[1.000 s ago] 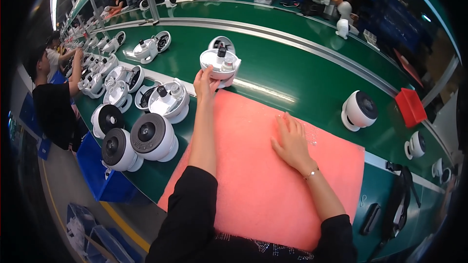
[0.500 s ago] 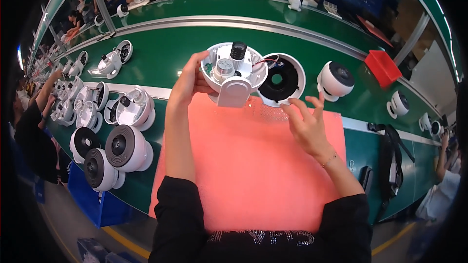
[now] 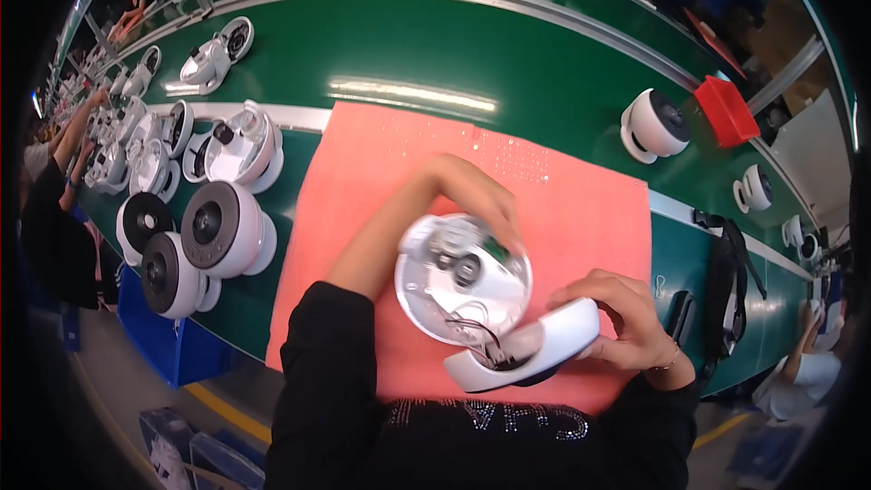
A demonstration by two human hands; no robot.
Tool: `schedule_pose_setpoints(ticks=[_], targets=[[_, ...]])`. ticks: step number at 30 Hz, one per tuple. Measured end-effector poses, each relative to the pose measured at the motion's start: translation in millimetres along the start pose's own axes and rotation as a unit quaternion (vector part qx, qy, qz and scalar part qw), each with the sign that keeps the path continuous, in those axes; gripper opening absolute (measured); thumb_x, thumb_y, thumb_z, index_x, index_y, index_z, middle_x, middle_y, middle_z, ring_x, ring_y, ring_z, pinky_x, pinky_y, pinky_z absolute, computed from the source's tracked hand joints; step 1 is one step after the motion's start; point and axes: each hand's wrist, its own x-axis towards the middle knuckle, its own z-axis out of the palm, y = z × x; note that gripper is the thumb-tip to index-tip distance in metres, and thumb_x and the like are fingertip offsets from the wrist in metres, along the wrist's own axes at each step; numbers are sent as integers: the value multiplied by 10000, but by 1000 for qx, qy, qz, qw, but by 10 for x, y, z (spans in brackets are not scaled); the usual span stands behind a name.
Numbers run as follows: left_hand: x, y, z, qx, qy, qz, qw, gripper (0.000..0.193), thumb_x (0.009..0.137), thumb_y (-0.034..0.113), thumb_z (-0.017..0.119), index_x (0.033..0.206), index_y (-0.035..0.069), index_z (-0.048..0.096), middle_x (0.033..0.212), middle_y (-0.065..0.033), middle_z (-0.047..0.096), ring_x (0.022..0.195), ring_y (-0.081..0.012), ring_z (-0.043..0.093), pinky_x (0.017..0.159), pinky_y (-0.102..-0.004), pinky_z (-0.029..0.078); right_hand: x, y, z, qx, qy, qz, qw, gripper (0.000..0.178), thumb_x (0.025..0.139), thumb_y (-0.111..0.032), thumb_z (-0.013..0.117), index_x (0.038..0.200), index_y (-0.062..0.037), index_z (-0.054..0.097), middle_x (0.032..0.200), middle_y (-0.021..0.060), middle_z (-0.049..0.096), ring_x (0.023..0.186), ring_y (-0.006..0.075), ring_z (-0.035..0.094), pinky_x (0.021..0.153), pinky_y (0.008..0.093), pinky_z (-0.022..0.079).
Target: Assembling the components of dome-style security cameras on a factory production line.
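An opened white round camera housing (image 3: 422, 295) is tilted over the pink foam mat (image 3: 372, 163), showing a circuit board, a motor and other parts inside, blurred by motion. My left hand (image 3: 481, 200) bends round its far side and grips the rim; most of its fingertips are hidden. Thin wires run from the housing to its white curved front shell (image 3: 562, 336). That shell hangs tilted at the housing's near right, its dark face turned down toward me. My right hand (image 3: 631, 322) pinches the shell's right end between thumb and fingers.
Several white camera units (image 3: 222, 231), some opened, crowd the green bench at left. One closed camera unit (image 3: 658, 122) and a red bin (image 3: 726, 113) stand at the far right. A black strap (image 3: 726, 290) lies right of the mat. A co-worker's arm (image 3: 77, 127) reaches in at far left.
Both hands have drawn the housing and shell from the far edge of the mat toward me and turned them round. My right hand, earlier at the shell's rim, now grips its end.
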Motion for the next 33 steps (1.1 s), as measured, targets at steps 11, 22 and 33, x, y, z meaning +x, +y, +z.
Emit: schedule_pose_setpoints(ticks=[11, 22, 33], targets=[[-478, 342, 1230, 124, 635, -57, 760, 247, 837, 163, 557, 957, -50, 594, 867, -144, 651, 917, -275, 631, 784, -330, 486, 217, 281, 86, 273, 78, 224, 932, 337, 893, -115, 487, 1198, 9, 413, 1083, 65, 517, 1029, 102, 485, 899, 260, 384], [-268, 318, 2493, 151, 633, -55, 757, 578, 779, 348, 638, 1183, -45, 512, 1364, -393, 134, 1253, -574, 155, 1006, -515, 262, 210, 164, 200, 247, 64, 130, 958, 458, 830, -131, 552, 1200, 22, 329, 1072, 98, 469, 989, 126, 465, 860, 273, 384], [-472, 228, 2175, 27, 685, 17, 728, 612, 616, 399, 785, 995, -52, 620, 1347, -362, 246, 1146, -445, 456, 929, -421, 406, 359, 213, 334, 223, 75, 157, 959, 418, 816, -91, 574, 1172, 19, 385, 1008, 84, 533, 938, 121, 508, 825, 264, 414]])
